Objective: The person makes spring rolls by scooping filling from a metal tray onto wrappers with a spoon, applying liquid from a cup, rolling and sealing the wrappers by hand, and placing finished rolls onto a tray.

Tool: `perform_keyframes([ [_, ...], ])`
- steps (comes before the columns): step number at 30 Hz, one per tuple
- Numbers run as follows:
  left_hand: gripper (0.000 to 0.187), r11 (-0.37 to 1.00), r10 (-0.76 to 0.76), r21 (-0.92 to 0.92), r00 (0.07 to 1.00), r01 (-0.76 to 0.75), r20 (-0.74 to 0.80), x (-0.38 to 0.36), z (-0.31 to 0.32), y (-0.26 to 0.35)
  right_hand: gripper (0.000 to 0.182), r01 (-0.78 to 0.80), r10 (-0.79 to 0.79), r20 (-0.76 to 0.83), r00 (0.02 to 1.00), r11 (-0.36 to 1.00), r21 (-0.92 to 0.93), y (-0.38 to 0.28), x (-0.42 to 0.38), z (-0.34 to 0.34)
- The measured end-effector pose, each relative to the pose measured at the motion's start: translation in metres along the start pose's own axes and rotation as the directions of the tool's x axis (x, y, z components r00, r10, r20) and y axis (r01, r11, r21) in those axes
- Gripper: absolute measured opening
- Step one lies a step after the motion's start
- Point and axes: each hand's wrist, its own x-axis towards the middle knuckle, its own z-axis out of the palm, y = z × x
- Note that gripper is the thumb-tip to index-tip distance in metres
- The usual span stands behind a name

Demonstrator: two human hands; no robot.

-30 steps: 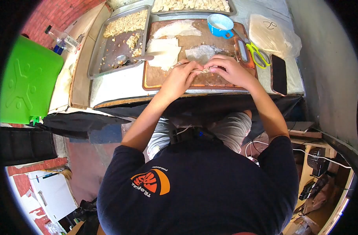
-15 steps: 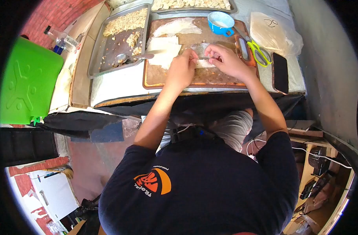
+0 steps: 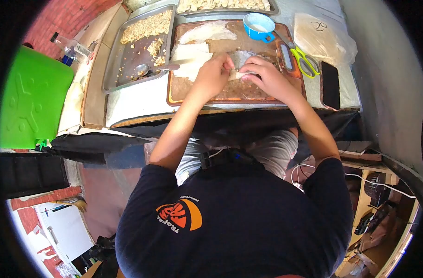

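Note:
Over the brown board, my left hand and my right hand pinch the two ends of a small pale spring roll. My fingers are curled and cover most of it. Just beyond my right fingers lies a thin whitish sheet or smear on the board. Left of my left hand is a stack of square spring roll wrappers. Behind that, a loose, thin, translucent wrapper is spread out. A blue cup with white contents stands at the board's far right.
Left of the board, a metal tray holds crumbly filling and a spoon. Another tray with folded pieces is behind. Green-handled scissors, a phone and a plastic bag sit right. A green container stands left.
The wrapper, flat near my fingers before, is now a narrow roll between my hands. Both hands have shifted slightly, the right one lower on the board.

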Motion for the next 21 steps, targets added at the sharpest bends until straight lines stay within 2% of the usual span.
perform_keyframes([
  [5,0.014,0.988,0.146,0.076,0.979,-0.136,-0.144,-0.025,0.01,0.01,0.018,-0.02,0.02,0.012,1.0,1.0,-0.014,0.003,0.004,-0.002],
  [8,0.017,0.973,0.196,0.156,0.962,-0.168,-0.19,-0.031,0.013,0.017,0.016,-0.127,0.125,0.082,0.989,0.992,0.015,0.0,0.007,-0.007],
  [11,0.02,0.986,0.135,0.124,0.964,-0.109,-0.228,-0.03,0.021,0.01,0.017,-0.174,0.164,0.166,0.972,0.983,0.05,-0.001,0.01,-0.015],
  [14,0.019,0.987,0.122,0.129,0.962,-0.092,-0.245,-0.03,0.024,0.012,0.019,-0.167,0.136,0.211,0.968,0.977,0.135,0.023,0.01,-0.013],
  [21,0.018,0.992,0.075,0.118,0.961,-0.044,-0.267,-0.027,0.029,0.013,0.019,-0.292,0.276,0.111,0.955,0.939,0.182,0.007,0.018,-0.013],
])
